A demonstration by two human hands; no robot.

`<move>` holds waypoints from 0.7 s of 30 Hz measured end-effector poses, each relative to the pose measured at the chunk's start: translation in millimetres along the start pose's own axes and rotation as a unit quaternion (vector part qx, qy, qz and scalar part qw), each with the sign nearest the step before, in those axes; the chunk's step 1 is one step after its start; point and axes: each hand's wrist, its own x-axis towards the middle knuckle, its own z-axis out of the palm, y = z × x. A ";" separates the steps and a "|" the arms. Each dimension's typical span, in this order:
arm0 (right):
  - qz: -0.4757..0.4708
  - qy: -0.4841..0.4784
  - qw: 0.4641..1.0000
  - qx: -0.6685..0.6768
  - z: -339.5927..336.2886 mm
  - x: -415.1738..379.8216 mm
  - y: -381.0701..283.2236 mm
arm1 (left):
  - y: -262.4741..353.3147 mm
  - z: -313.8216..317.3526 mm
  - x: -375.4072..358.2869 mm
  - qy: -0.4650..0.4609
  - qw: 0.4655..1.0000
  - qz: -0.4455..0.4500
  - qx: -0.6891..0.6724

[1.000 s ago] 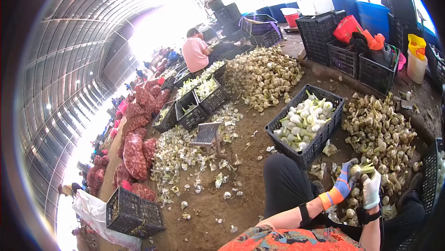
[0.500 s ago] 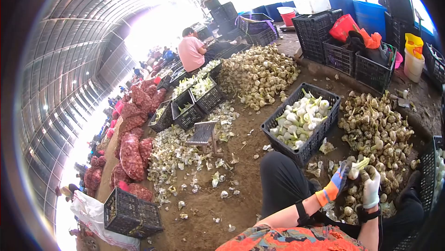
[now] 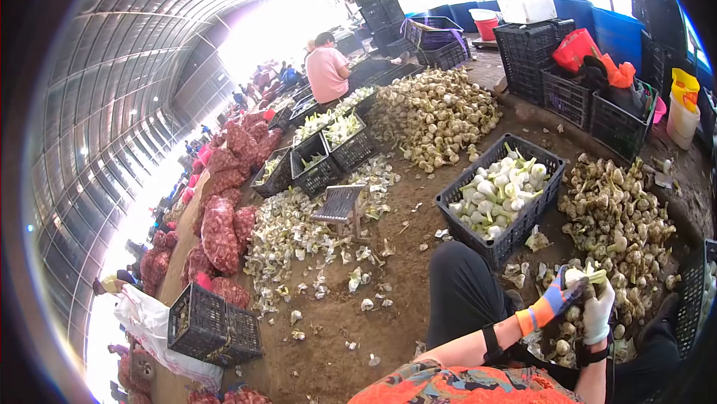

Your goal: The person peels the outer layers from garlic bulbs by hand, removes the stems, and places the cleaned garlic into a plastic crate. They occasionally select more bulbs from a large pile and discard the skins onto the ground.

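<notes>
My left hand [image 3: 554,298], in an orange and blue-purple glove, is closed around a pale garlic bulb [image 3: 573,275] with a thick green-white stem pointing right. Close against it, my right hand [image 3: 597,311] in a white glove has its fingers curled at the stem's underside. Part of the bulb is hidden by the fingers. Beyond and beside my hands lies a heap of unpeeled garlic [image 3: 616,217]. A black crate [image 3: 499,249] of cleaned white garlic bulbs [image 3: 500,187] stands to the left of that heap, past my knee.
A low stool [image 3: 340,204] stands among scattered garlic skins [image 3: 287,236]. Red mesh sacks [image 3: 220,234] line the left side. A person in a pink shirt [image 3: 326,75] sits by another garlic heap [image 3: 441,116]. More black crates [image 3: 565,95] and blue barrels [image 3: 617,36] are at the back right.
My view has swung slightly, so the scene sits farther right. The garlic bulb has turned in my hands, its stem now pointing more level, and my hands have come closer together.
</notes>
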 end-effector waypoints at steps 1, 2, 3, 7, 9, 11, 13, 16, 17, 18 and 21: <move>0.003 -0.001 1.000 0.003 0.8 0.1 -1.0 | 28.3 39.9 -19.7 0.009 0.998 0.028 0.064; 0.006 -0.001 1.000 0.007 2.6 -0.1 -3.0 | 46.8 62.8 -31.6 0.019 0.990 0.056 0.128; 0.010 -0.001 1.000 0.011 3.7 -0.9 -5.5 | 49.0 62.2 -32.9 0.017 0.989 0.048 0.140; 0.091 -0.023 0.976 0.198 11.5 -3.7 -35.2 | 45.4 51.5 -25.9 -0.008 0.992 0.031 0.119; 0.085 -0.034 0.981 0.173 8.9 -5.7 -36.9 | 42.8 48.6 -26.2 -0.026 0.986 0.046 0.156; 0.090 -0.021 0.982 0.162 5.5 -5.4 -28.8 | 57.8 66.3 -37.4 -0.040 0.958 0.075 0.276; 0.061 -0.011 0.992 0.107 -12.1 -4.0 4.8 | 51.1 55.1 -16.8 -0.004 0.996 -0.089 -0.017; 0.039 0.071 0.997 0.016 -3.2 -4.8 -6.6 | 66.3 83.5 -37.8 0.022 0.884 0.216 0.414; 0.045 0.055 0.997 0.015 -7.5 -4.3 0.1 | 66.5 78.4 -34.6 -0.008 0.884 0.208 0.419; 0.035 0.058 0.998 -0.007 -4.3 -2.9 -0.8 | 71.4 72.8 -32.9 0.004 0.875 0.202 0.439; 0.062 0.073 0.991 0.090 6.1 -5.9 -17.8 | 99.1 90.6 -49.0 -0.031 0.943 0.083 0.322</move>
